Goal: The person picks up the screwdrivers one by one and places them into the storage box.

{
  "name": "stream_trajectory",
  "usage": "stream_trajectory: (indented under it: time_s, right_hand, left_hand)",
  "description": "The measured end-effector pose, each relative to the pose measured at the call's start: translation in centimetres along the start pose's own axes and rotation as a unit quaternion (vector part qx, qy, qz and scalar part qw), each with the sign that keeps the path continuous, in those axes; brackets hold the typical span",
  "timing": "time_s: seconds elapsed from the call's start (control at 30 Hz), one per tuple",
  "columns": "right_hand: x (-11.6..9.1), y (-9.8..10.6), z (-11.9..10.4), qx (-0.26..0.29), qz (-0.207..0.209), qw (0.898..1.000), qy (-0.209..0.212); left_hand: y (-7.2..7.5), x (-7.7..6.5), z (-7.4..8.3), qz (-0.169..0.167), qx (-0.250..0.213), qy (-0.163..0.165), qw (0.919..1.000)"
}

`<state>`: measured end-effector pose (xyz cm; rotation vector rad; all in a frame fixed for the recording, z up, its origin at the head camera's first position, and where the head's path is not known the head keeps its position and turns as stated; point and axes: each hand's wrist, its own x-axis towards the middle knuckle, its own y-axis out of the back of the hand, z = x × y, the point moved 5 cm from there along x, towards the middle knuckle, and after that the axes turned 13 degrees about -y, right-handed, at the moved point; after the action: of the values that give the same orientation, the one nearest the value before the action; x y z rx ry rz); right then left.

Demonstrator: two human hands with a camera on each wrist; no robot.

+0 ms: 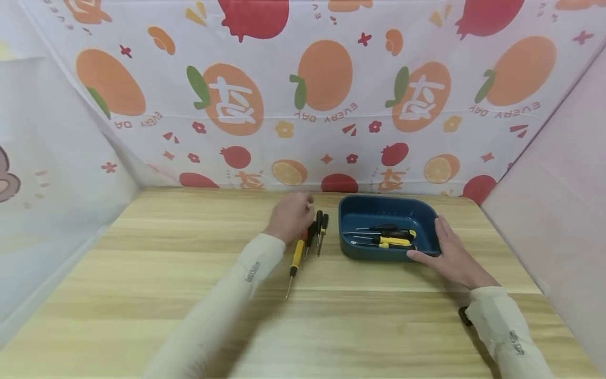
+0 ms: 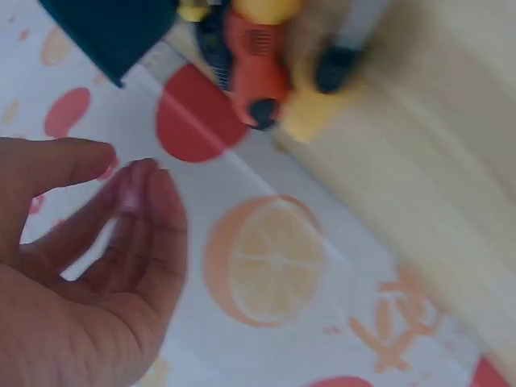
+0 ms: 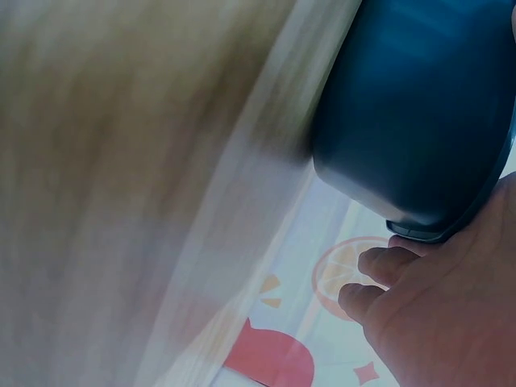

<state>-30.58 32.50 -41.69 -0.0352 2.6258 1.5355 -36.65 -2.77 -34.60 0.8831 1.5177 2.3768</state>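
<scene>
My left hand (image 1: pixel 292 216) is over the far ends of several screwdrivers lying on the table. In the left wrist view its fingers (image 2: pixel 153 234) are loosely bent, and nothing sits between them and the thumb. Beside it lie a yellow-handled screwdriver (image 1: pixel 297 253), one with a red handle (image 2: pixel 256 60) and black-handled screwdrivers (image 1: pixel 319 221). My right hand (image 1: pixel 456 258) rests against the right end of a dark blue box (image 1: pixel 352 255), its fingers along the side and its thumb at the front rim. Several black and yellow screwdrivers (image 1: pixel 395 241) lie inside the box.
The wooden table (image 1: pixel 369 326) ends at a fruit-printed cloth wall (image 1: pixel 293 131) just behind the box. White cloth stands on the left (image 1: pixel 52 158) and a pale cloth wall (image 1: pixel 558 195) on the right.
</scene>
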Motion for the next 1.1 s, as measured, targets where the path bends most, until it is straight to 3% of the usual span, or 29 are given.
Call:
stream_trajectory:
  time_s: [0.1, 0.23, 0.47, 0.73, 1.1]
  right_hand:
    - [-0.1, 0.1, 0.1, -0.001, 0.000, 1.000, 0.001]
    - [-0.3, 0.2, 0.2, 0.000, 0.001, 1.000, 0.002]
    - [-0.4, 0.4, 0.3, -0.006, 0.002, 1.000, 0.000]
    - [-0.5, 0.5, 0.3, -0.006, 0.000, 1.000, -0.001]
    - [-0.3, 0.1, 0.1, -0.007, 0.000, 1.000, 0.004]
  left_hand:
    - [0.0, -1.7, -1.6, -0.024, -0.008, 0.044, 0.9987]
    - [-0.5, -3.7, -3.0, -0.052, -0.009, 0.076, 0.9957]
    - [-1.6, -5.1, -3.9, -0.091, -0.022, 0.118, 0.9886]
    - [-2.2, -5.4, -3.4, -0.092, -0.002, 0.100, 0.9907]
    - [-2.3, -6.0, -3.7, -0.087, -0.008, 0.110, 0.9901]
